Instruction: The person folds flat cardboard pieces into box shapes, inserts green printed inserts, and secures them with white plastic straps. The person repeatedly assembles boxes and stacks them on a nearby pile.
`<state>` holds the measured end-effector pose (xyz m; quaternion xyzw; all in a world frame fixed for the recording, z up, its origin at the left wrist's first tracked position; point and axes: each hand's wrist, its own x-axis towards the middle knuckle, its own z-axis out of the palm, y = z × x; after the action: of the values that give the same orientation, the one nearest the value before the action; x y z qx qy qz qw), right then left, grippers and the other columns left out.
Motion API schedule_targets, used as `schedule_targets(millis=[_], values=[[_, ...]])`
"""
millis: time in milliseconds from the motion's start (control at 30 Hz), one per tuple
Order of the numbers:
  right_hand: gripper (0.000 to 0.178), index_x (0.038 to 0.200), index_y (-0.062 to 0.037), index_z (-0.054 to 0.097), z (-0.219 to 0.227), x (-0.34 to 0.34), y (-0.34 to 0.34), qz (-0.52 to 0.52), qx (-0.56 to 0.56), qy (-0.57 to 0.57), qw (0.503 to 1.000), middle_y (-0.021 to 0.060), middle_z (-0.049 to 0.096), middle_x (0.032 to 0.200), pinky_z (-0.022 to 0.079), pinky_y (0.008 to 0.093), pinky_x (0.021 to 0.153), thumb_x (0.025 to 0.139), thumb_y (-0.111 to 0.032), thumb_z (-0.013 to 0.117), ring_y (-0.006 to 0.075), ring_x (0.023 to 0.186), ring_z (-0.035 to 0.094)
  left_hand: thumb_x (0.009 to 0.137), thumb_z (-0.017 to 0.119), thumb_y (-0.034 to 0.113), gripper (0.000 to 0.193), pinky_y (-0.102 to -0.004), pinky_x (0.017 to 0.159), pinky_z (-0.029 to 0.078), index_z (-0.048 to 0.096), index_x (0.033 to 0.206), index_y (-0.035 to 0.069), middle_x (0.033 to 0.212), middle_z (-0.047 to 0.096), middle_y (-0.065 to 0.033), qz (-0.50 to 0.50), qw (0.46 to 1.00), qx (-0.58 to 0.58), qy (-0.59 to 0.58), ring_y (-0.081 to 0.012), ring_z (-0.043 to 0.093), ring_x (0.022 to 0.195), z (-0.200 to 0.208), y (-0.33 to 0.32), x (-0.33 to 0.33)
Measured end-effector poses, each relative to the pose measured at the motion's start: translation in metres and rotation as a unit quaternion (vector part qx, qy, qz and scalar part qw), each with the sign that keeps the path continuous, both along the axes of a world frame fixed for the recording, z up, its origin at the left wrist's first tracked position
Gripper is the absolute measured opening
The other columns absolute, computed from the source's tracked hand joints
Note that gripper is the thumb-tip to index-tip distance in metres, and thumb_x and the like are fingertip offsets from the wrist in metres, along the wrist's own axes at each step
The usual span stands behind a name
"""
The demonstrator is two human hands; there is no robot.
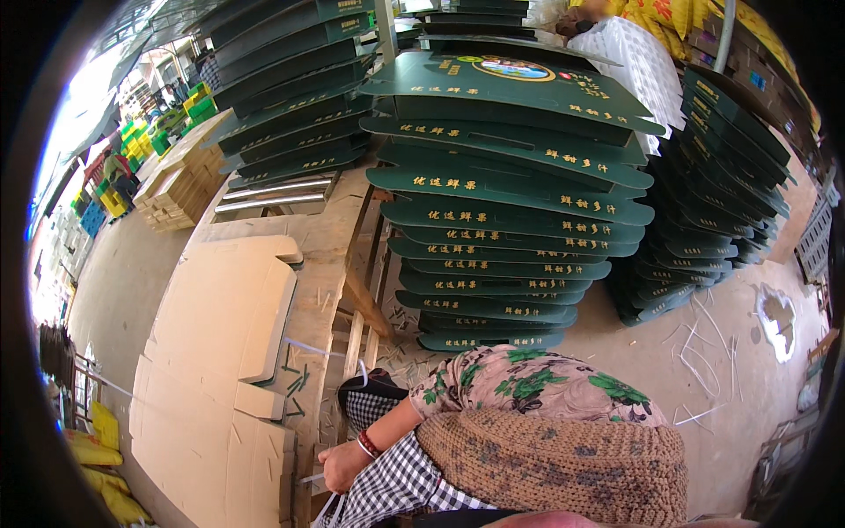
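Note:
My right hand [341, 466], with a red beaded bracelet and a white band at the wrist, is low in the middle, beside the table edge. Its fingers are curled closed round a thin white strap [330, 509], whose ends stick out below and to the left. My left hand is not in view. Left of the hand, a large flat sheet of tan cardboard [207, 326] lies on a wooden table [319, 286], with folded flaps along its right side. Another pale strap [312, 348] crosses the table edge. Small dark green scraps [296, 387] lie beside the cardboard.
A tall pile of dark green printed cartons [519, 211] stands ahead, with more piles of cartons [295, 106] at the far left and cartons [695, 202] at the right. Loose white straps [704, 352] litter the floor at right. Stacked tan boxes [180, 180] stand farther left.

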<state>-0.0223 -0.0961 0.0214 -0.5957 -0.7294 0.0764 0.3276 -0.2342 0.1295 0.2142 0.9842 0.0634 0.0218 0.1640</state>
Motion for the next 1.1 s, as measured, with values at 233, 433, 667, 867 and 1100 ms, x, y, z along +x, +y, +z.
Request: schedule_targets(millis=[233, 433, 667, 867, 1100], values=[[0.018, 0.108, -0.0123, 0.061, -0.01, -0.012, 0.031, 0.154, 0.237, 0.171, 0.944, 0.0016, 0.063, 0.094, 0.044, 0.0284, 0.066, 0.097, -0.015, 0.046, 0.0161, 0.075, 0.055, 0.089, 0.059, 0.02, 0.014, -0.039, 0.071, 0.051, 0.068, 0.09, 0.01, 0.086, 0.066, -0.0127, -0.134, 0.981, 0.065, -0.124, -0.0307, 0.063, 0.08, 0.002, 0.01, 0.045], [0.02, 0.095, -0.0115, 0.065, 0.009, -0.003, 0.012, 0.036, 0.025, 0.197, 0.979, 0.006, 0.064, 0.082, 0.048, 0.0345, 0.062, 0.092, -0.026, 0.052, 0.0241, 0.073, 0.061, 0.086, 0.061, 0.013, 0.021, -0.0331, 0.071, 0.049, 0.062, 0.105, 0.003, 0.095, 0.062, -0.0151, -0.086, 0.995, -0.018, 0.041, -0.0248, 0.06, 0.081, 0.013, 0.015, 0.056], [0.022, 0.098, -0.0086, 0.067, 0.063, 0.001, -0.026, -0.001, -0.045, 0.398, 0.916, 0.0053, 0.065, 0.079, 0.049, 0.0323, 0.063, 0.094, -0.019, 0.047, 0.0177, 0.07, 0.062, 0.091, 0.059, 0.017, 0.02, -0.0291, 0.067, 0.048, 0.06, 0.101, 0.0, 0.083, 0.061, -0.0102, 0.098, 0.936, -0.328, -0.08, -0.0165, 0.057, 0.075, 0.01, -0.032, 0.075], [0.024, 0.105, -0.0075, 0.066, 0.057, 0.001, -0.021, 0.023, -0.05, 0.447, 0.893, 0.0048, 0.067, 0.078, 0.048, 0.0302, 0.063, 0.095, -0.018, 0.047, 0.0142, 0.07, 0.063, 0.088, 0.064, 0.019, 0.045, -0.0292, 0.074, 0.047, 0.047, 0.126, 0.0, 0.094, 0.056, -0.0095, 0.194, 0.736, -0.609, -0.225, -0.0169, 0.055, 0.084, -0.013, -0.065, 0.095], [0.021, 0.105, -0.0022, 0.06, 0.055, 0.005, -0.017, 0.032, -0.055, 0.482, 0.874, 0.0044, 0.065, 0.069, 0.046, 0.0253, 0.059, 0.097, -0.015, 0.046, 0.012, 0.064, 0.062, 0.078, 0.076, 0.026, 0.06, -0.0327, 0.085, 0.047, 0.045, 0.121, -0.002, 0.101, 0.056, -0.0096, 0.031, 0.774, -0.615, -0.146, -0.0206, 0.055, 0.089, -0.078, -0.043, 0.106]])
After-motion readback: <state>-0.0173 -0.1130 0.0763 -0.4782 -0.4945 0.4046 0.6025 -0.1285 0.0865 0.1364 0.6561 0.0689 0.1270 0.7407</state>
